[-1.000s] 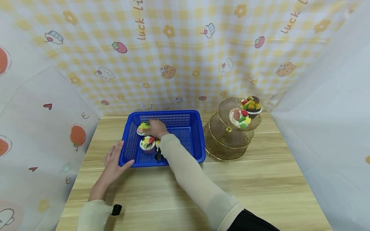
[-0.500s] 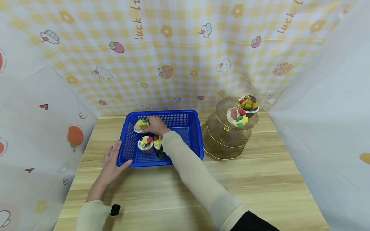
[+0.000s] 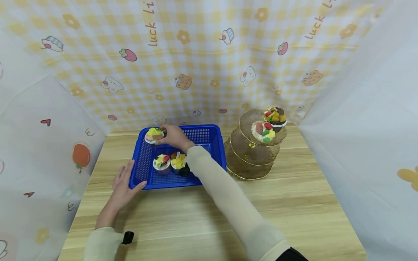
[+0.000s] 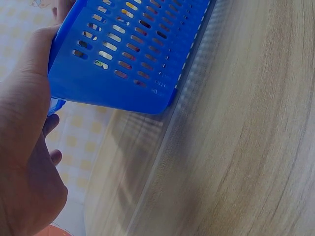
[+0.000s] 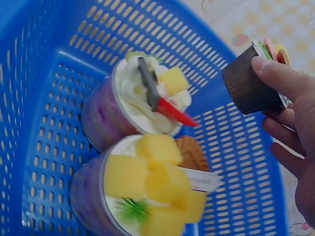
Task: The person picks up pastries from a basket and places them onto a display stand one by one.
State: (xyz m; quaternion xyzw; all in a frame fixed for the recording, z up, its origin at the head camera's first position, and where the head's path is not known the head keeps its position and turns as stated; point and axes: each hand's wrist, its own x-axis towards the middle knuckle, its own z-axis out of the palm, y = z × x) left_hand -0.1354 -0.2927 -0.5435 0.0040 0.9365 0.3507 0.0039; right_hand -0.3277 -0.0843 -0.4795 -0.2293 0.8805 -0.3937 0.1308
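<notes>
In the head view my right hand (image 3: 176,137) pinches a small toy cupcake (image 3: 154,135) at the far left corner of the blue basket (image 3: 222,148). The right wrist view shows its dark brown cup (image 5: 248,83) between thumb and fingers, raised and tilted above the basket floor. Two larger dessert cups stand inside: one with white cream and a red piece (image 5: 142,105), the other topped with yellow cubes (image 5: 147,182). My left hand (image 3: 122,186) rests against the near left corner of the basket, fingers spread along the left side, thumb at the front.
A tiered brown tray stand (image 3: 251,159) with gold rims stands right of the basket. Its top tier carries a fruit-topped cupcake (image 3: 263,131) and a dark dessert cup (image 3: 275,117). Checked cloth (image 3: 202,54) hangs behind the wooden table (image 3: 183,221).
My right hand has lifted the cupcake up and leftward from among the other cups toward the far left rim. My left hand stays at the basket corner. The head view has shifted slightly.
</notes>
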